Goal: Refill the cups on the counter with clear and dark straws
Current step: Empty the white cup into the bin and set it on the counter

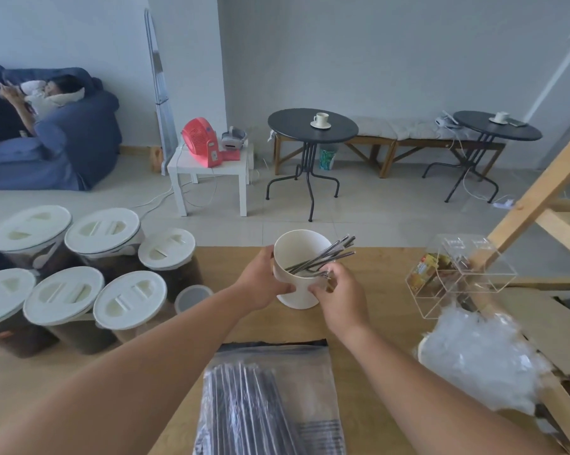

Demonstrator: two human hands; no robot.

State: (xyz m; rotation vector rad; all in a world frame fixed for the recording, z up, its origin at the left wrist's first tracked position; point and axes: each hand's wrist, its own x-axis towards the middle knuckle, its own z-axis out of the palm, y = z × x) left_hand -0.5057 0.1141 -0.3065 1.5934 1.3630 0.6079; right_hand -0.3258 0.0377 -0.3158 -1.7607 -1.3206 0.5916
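A white cup (291, 257) stands tilted on the wooden counter (372, 287), with several dark straws (329, 254) leaning out of its right side. My left hand (260, 280) wraps the cup's left wall. On the cup's right side my right hand (339, 297) grips the cup, its fingertips touching the lower ends of the straws. Nearer to me lies a clear zip bag of dark straws (264, 402). A crumpled bag of clear straws (480, 356) rests at the right.
Several white-lidded jars (103, 231) crowd the counter's left, with a small grey cup (193, 298) beside them. A clear hexagonal organiser (457, 274) and a wooden frame (539, 198) stand at the right. Beyond are tables and a person on a sofa.
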